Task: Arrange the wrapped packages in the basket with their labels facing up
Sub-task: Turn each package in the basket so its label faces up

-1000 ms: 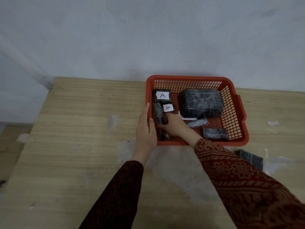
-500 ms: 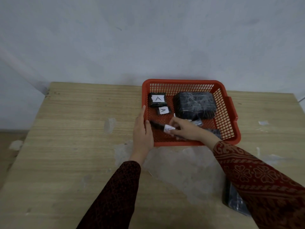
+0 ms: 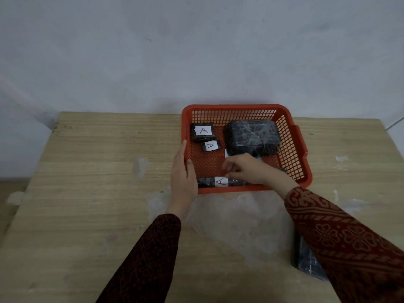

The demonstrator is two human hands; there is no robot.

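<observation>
1. A long thin package (image 3: 220, 182) lies flat along the basket's near wall, its white "A" label face up.
2. The right hand (image 3: 251, 169) rests on that package's right part, fingers curled loosely near the label; whether they pinch it I cannot tell.
3. The left hand (image 3: 183, 174) lies flat and open against the red basket (image 3: 293, 149), at its near left corner, holding nothing.
4. Two smaller labelled packages (image 3: 202, 132) (image 3: 211, 146) sit toward the basket's far left; a big package (image 3: 252, 136) fills its far right, no label showing on top.
5. The basket's middle floor is bare.
6. The table (image 3: 87, 193) left of the basket is open; another package (image 3: 306, 261) lies outside it, under the right sleeve.
</observation>
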